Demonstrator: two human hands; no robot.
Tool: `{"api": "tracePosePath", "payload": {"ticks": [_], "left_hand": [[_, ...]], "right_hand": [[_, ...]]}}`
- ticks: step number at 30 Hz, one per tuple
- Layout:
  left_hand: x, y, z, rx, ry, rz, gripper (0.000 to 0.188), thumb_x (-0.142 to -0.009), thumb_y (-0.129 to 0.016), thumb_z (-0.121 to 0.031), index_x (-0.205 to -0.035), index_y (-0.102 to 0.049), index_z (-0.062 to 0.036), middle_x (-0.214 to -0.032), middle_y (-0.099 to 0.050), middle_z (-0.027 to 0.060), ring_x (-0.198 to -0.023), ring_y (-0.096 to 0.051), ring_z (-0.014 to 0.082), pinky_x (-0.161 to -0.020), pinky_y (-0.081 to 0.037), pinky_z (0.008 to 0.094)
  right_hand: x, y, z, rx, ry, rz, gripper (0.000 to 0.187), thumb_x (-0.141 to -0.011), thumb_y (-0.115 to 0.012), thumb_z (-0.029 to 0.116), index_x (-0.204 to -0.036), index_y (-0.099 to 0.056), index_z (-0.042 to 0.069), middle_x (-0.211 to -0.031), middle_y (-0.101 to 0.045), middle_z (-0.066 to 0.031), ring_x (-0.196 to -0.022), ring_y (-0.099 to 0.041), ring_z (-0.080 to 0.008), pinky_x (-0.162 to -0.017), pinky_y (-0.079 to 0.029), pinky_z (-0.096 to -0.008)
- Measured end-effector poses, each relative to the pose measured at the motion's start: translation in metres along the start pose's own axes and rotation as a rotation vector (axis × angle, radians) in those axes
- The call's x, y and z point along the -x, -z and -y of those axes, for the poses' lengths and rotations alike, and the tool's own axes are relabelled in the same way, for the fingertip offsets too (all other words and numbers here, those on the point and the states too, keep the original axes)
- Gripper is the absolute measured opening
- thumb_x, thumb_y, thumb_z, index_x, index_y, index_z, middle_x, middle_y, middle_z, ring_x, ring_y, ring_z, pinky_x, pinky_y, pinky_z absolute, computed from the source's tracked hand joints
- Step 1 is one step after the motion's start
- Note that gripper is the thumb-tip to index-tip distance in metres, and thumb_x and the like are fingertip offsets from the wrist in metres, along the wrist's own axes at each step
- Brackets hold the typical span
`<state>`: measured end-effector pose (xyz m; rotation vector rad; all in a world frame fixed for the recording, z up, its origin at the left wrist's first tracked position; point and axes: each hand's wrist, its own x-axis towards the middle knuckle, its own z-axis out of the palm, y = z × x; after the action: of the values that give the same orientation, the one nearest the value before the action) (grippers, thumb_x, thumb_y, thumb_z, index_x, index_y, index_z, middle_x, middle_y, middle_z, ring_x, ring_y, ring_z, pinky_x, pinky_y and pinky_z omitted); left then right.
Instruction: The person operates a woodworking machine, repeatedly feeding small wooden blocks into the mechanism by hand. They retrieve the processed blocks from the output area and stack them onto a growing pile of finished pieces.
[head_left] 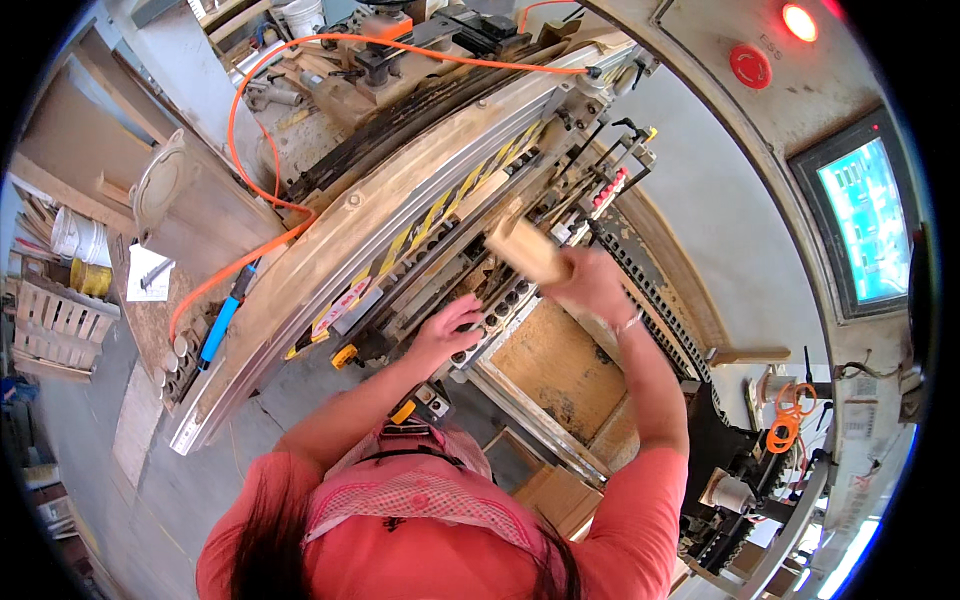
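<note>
Wooden piece: pale tan, short, blocky; finer detail blurred
Hold: near right end in right hand
Pose: slanted, far left to near right
Place: mid-scene

your r hand holds a light wood pc over the machine rails; your l hand, loosely spread, is nr the row of blk knobs. to your l, an orange hose runs past a blue tool; up r, a lit screen sits below a red stop btn.

Dark lettering on panel beside red button.
</note>
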<state>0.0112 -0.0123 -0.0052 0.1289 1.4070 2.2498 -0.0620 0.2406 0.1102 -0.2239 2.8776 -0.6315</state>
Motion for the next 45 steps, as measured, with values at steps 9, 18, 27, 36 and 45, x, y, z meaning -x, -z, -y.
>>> {"api": "tracePosePath", "payload": {"ticks": [9,18,27,36,45], "left_hand": [[0.004,-0.014,0.004,0.008,-0.069,-0.029,0.041,-0.085,-0.062,-0.004,-0.122,-0.045,-0.0019,-0.116,-0.057,0.0104,-0.106,-0.055,0.0166,-0.09,-0.047,0.0324],[0.061,0.017,0.017,-0.278,-0.146,-0.144,0.034,-0.079,-0.066,0.0,-0.109,-0.05,0.0011,-0.119,-0.056,0.0116,-0.102,-0.057,0.0163,-0.086,-0.047,0.0286],[0.061,0.019,0.014,-0.667,-0.007,-0.012,0.035,-0.076,-0.073,-0.022,-0.096,-0.05,-0.0051,-0.131,-0.047,0.0196,-0.107,-0.055,0.0237,-0.084,-0.045,0.0358],[0.054,0.023,0.014,-0.509,0.076,0.064,0.025,-0.08,-0.068,-0.011,-0.097,-0.05,-0.0058,-0.138,-0.036,0.0171,-0.103,-0.049,0.0153,-0.081,-0.044,0.0316],[0.056,0.028,0.023,-0.498,0.059,0.05,0.03,-0.078,-0.069,-0.021,-0.095,-0.05,-0.0058,-0.136,-0.04,0.0191,-0.111,-0.05,0.0254,-0.087,-0.042,0.0348]], "right_hand": [[0.034,-0.013,0.039,-0.336,0.001,0.219,0.043,-0.058,-0.081,0.029,-0.088,-0.066,0.002,-0.072,-0.064,-0.008,-0.064,-0.06,-0.0161,-0.061,-0.049,-0.0285],[-0.109,0.0,-0.046,0.404,-0.132,-0.154,0.044,-0.056,-0.079,0.034,-0.087,-0.065,0.005,-0.079,-0.066,-0.0147,-0.076,-0.065,-0.0319,-0.069,-0.053,-0.0401],[-0.153,-0.036,-0.048,0.399,-0.255,-0.075,0.042,-0.06,-0.078,0.033,-0.09,-0.068,0.005,-0.092,-0.067,-0.0153,-0.088,-0.065,-0.0308,-0.076,-0.054,-0.0391],[-0.147,-0.031,-0.072,0.328,-0.111,-0.104,0.051,-0.063,-0.075,0.046,-0.085,-0.065,0.002,-0.087,-0.066,-0.0187,-0.085,-0.064,-0.0336,-0.077,-0.052,-0.0403],[-0.141,-0.025,-0.053,0.365,-0.1,-0.16,0.042,-0.068,-0.068,0.043,-0.082,-0.069,0.003,-0.079,-0.067,-0.0161,-0.078,-0.066,-0.0313,-0.071,-0.053,-0.0387]]}}
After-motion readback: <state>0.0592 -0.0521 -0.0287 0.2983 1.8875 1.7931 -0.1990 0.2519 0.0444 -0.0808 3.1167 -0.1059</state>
